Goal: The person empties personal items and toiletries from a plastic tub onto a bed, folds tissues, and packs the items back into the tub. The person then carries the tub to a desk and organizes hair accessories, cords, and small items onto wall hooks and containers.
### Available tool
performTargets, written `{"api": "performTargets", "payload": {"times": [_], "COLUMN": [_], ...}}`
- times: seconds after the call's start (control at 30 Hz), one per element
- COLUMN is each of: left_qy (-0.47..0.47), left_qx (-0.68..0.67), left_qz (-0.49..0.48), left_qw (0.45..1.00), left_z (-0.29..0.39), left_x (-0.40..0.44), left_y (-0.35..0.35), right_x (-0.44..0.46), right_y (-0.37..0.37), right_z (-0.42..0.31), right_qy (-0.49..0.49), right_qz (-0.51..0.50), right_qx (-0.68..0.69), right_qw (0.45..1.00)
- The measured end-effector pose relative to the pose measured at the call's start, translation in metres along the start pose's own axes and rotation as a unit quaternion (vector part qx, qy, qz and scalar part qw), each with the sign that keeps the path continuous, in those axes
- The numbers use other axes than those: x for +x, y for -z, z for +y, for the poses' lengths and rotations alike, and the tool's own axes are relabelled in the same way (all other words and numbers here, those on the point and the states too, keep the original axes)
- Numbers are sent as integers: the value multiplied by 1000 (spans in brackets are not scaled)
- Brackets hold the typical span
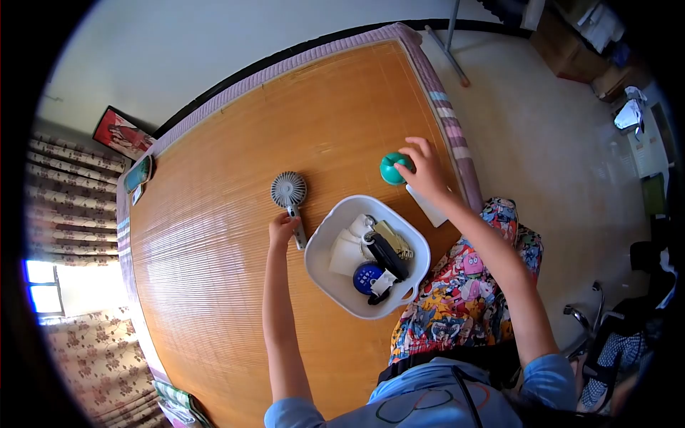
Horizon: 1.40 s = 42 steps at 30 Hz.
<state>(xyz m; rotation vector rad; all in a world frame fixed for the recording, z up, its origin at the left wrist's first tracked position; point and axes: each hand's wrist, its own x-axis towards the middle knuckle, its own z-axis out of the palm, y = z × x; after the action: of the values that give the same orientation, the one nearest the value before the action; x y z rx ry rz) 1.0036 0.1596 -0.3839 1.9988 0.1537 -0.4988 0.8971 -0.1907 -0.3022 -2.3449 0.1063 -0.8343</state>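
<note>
My left hand [283,230] is closed around the handle of a grey handheld fan [288,189], which lies on the mat left of the basin. My right hand [426,173] is at a round green object [390,170], its thumb over the near side and its fingers curved apart; its exact kind is unclear. Beneath that wrist lies a flat white item [427,207], partly covered. Between my arms, a white plastic basin [314,260] holds a blue round tin [367,277], a black elongated object [386,257], pale packets [346,253] and other small things.
The basin rests on a bed with a brown woven mat [214,285], close to my patterned trousers [457,307]. A teal case [138,173] and a framed picture [123,133] are at the far left. A metal stand leg [448,53] and cardboard box [567,46] stand on the floor beyond.
</note>
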Motion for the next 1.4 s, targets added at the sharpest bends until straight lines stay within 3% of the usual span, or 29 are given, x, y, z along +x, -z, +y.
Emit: {"api": "performTargets", "payload": {"times": [0.17, 0.23, 0.3, 0.37, 0.57, 0.83, 1.2, 1.27, 1.3, 1.37, 1.4], "left_qy": [-25, -278, -318, -424, -310, -285, -300, -351, -349, -276, -315], "left_qx": [77, 41, 106, 249, 287, 405, 489, 376, 377, 226, 210], "left_qz": [75, 272, 174, 77, -9, 3, 39, 69, 69, 11, 18], "left_qw": [994, 920, 926, 867, 906, 869, 818, 855, 855, 934, 926], "left_z": [4, 39, 70, 72, 46, 57, 53, 53, 54, 55, 51], "left_x": [-18, -59, -106, -126, -133, -129, -131, -134, -136, -139, -137], "left_y": [-5, -25, -48, -70, -119, -122, -124, -117, -114, -109, -106], "right_x": [-44, -73, -93, -109, -122, -124, -119, -117, -116, -116, -115], "right_y": [24, 33, 31, 28, 41, 48, 42, 41, 39, 36, 35], "right_z": [-58, -80, -86, -90, -105, -104, -92, -90, -89, -87, -89], "right_qy": [141, 103, 42, 6, -12, -78, -80, -89, -89, -76, -83], "right_qz": [-89, -146, -168, -207, -276, -281, -242, -238, -239, -230, -234], "right_qx": [123, 122, 140, 134, 171, 193, 202, 201, 203, 191, 194], "right_qw": [978, 976, 975, 969, 946, 937, 946, 946, 945, 951, 949]}}
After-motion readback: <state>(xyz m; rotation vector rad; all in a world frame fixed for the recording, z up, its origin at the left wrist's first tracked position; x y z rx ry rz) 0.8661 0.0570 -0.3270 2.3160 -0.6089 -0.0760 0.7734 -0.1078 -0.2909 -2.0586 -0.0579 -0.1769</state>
